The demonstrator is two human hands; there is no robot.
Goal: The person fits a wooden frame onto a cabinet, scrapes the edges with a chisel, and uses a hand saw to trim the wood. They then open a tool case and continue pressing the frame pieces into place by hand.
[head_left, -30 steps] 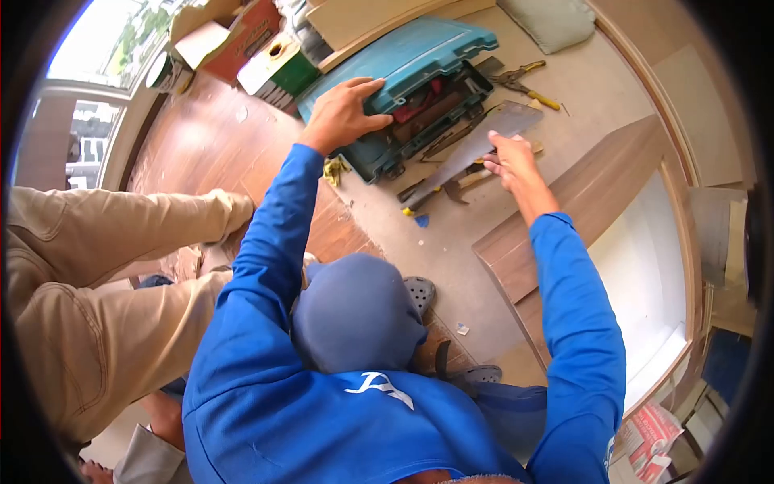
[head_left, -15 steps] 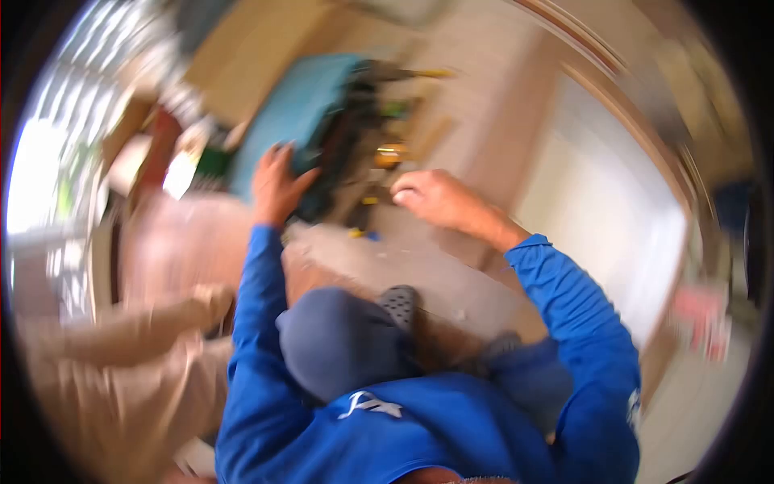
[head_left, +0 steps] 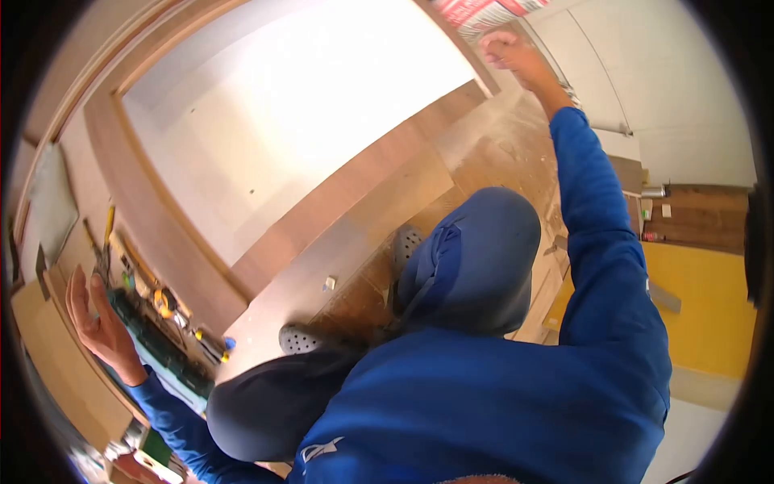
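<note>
My left hand [head_left: 101, 327] is raised at the far left with its fingers stretched out, beside an open teal tool case [head_left: 165, 359]. It holds nothing. At the top right, my right hand [head_left: 512, 58] has its fingers curled, close to a red and white printed package [head_left: 484, 14]; whatever might be within its fingers is hidden. Between the hands stands a large wooden frame [head_left: 322, 214] around a white panel [head_left: 282, 105].
A yellow tape measure [head_left: 164, 302] and pliers [head_left: 211, 347] lie by the case. A small pale block [head_left: 330, 283] rests on the floor near my shoes. A yellow board [head_left: 689, 306] is at the right, with a brown wooden board [head_left: 697, 216] above it.
The view has swung right, so the tool case now shows at the left and the white panel at upper centre. My hands have moved far apart, the right one out toward the printed package.
</note>
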